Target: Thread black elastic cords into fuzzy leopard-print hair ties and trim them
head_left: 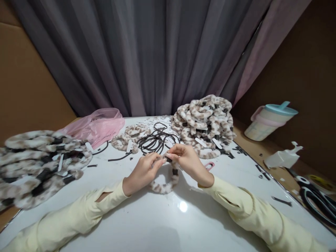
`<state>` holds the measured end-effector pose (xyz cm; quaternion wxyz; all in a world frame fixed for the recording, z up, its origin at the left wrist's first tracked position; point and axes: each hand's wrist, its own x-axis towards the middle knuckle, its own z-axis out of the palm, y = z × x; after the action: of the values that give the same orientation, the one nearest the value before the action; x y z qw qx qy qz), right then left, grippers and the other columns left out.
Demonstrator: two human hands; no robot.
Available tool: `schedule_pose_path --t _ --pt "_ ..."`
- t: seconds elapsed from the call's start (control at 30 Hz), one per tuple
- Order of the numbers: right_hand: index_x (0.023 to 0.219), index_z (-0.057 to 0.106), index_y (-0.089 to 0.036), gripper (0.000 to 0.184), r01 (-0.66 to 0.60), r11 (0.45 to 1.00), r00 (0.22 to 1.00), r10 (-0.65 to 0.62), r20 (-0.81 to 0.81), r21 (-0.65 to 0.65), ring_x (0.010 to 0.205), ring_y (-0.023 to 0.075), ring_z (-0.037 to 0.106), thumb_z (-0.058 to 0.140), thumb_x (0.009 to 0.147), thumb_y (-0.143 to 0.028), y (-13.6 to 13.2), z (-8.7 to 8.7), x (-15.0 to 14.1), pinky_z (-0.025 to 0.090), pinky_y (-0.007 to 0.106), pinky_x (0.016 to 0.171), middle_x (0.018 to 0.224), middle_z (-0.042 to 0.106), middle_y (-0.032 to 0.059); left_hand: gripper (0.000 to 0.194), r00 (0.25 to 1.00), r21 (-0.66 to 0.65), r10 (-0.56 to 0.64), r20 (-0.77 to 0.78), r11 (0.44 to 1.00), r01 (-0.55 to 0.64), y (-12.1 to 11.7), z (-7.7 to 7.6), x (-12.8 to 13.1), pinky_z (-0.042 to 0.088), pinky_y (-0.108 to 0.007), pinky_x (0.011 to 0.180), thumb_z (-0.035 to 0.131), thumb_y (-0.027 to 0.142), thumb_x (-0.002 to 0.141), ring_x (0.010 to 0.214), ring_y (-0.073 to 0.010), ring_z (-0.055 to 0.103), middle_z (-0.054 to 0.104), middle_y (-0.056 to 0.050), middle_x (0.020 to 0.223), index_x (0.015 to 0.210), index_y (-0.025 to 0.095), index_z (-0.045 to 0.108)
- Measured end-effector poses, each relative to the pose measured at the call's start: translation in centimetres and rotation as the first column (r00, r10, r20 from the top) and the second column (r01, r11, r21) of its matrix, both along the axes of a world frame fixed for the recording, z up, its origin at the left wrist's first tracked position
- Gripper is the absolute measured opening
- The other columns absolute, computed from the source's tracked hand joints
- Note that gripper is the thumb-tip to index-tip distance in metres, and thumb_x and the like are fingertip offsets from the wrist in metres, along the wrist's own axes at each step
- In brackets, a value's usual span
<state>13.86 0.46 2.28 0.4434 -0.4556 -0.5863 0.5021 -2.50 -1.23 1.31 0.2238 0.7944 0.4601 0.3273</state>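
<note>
Between both hands is a fluffy white-and-brown plush ring with black bands, its lower part hanging near the white tabletop. My left hand pinches the upper left of the ring, beside a dark band at the top. With thumb and fingers closed, my right hand grips the same top section from the right. The fingertips of both hands nearly meet there, and the exact join between them is partly hidden. Just beyond the hands lies a loose coil of black cord.
Plush rings are heaped at left and back right. A pink plastic bag lies behind. On the right are a lidded cup, a white bottle, black-handled scissors and black scraps. A curtain hangs at the back.
</note>
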Motion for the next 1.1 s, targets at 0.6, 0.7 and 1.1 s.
schedule_pose_path --t 0.6,0.7,1.1 --pt "0.072 0.067 -0.011 0.013 -0.396 0.861 0.855 0.472 0.213 -0.319 0.039 0.0051 0.037 0.065 0.064 -0.022 1.0 1.2 2.4 0.027 0.018 0.039 0.044 0.051 -0.0044 0.025 0.792 0.740 -0.073 -0.606 0.316 0.594 0.5 -0.9 -0.9 0.037 -0.033 0.055 0.031 0.004 0.086 0.056 -0.0168 0.044 0.060 -0.008 0.069 0.089 0.010 0.055" --pt "0.069 0.064 -0.012 0.013 -0.397 0.856 0.842 0.484 0.239 -0.332 0.036 0.0067 0.041 0.063 0.068 -0.024 0.8 1.3 2.2 0.031 0.018 0.038 0.041 0.051 -0.0036 0.028 0.780 0.705 -0.121 -0.614 0.359 0.611 0.8 -1.0 -1.0 0.039 -0.032 0.056 0.028 0.005 0.088 0.059 -0.0165 0.049 0.062 -0.008 0.073 0.097 0.011 0.055" --pt "0.106 0.054 -0.017 0.028 -0.261 0.545 0.864 -0.237 0.445 0.797 0.091 0.0191 0.064 0.043 0.083 -0.004 -3.1 -1.9 3.5 0.052 0.029 0.074 0.099 0.066 0.0109 0.039 0.964 0.195 -0.261 -0.045 0.944 0.265 5.5 4.9 -2.5 0.028 -0.040 0.102 0.069 0.046 0.068 0.111 -0.0277 0.052 0.065 -0.007 0.111 0.094 0.016 0.068"
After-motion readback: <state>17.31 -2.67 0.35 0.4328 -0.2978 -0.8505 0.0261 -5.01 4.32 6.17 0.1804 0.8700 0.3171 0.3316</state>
